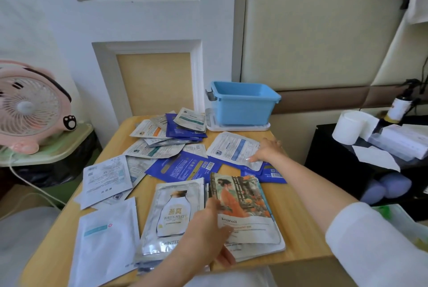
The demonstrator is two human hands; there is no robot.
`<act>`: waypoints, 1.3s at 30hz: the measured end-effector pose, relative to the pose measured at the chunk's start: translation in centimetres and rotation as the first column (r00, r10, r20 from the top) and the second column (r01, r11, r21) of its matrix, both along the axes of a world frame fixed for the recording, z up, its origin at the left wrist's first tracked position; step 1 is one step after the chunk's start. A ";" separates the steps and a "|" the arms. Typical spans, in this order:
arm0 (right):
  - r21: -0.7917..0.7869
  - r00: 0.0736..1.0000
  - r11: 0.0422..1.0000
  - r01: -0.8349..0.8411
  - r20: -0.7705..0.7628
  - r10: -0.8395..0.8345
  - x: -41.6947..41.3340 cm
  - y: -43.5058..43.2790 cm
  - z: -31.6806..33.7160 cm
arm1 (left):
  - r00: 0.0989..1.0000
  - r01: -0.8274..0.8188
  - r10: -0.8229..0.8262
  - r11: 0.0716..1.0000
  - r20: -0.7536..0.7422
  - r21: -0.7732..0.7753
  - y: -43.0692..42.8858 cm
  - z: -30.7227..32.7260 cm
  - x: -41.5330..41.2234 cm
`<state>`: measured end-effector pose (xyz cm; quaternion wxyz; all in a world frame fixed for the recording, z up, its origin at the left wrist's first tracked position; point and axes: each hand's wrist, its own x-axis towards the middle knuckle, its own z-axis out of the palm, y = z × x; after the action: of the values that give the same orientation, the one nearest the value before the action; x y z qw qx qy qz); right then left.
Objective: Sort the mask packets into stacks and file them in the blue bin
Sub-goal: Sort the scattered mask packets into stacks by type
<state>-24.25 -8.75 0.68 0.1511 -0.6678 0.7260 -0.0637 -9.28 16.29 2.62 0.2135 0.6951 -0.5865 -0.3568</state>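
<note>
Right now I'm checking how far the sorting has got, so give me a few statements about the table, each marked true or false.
1. The blue bin already holds a stack of packets. False: no packets show inside it.
2. The right hand rests on a white packet with blue print. True.
3. The left hand touches the packet picturing a figure in orange. True.
4. The blue bin sits at the near edge of the table. False: it stands at the far edge, on a white tray.
5. Dark blue packets lie mid-table. True.
</note>
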 end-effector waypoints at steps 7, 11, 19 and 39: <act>-0.233 0.996 0.973 0.003 -0.082 -0.023 0.8 0.2 -0.9 | 0.913 0.143 -0.133 0.990 0.387 0.002 0.3 1.2 -0.2; -0.440 0.983 0.897 0.034 0.179 0.051 0.4 -0.1 -0.6 | 0.750 0.437 -0.243 0.880 0.615 -0.185 -1.1 1.2 -1.3; -0.567 0.574 0.778 0.270 0.744 0.343 1.0 3.1 6.1 | 0.518 0.733 -0.409 0.664 0.751 -0.144 -2.9 -5.6 -1.8; -0.847 0.551 -0.019 -0.532 -0.363 0.751 2.9 11.0 3.0 | 0.442 -0.453 0.198 0.891 -0.875 -0.027 -8.5 2.7 8.4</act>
<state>-21.36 2.21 3.71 -0.1554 -0.8746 0.1440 -0.4361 -0.86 7.82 5.34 0.6266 0.4940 -0.2988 -0.5235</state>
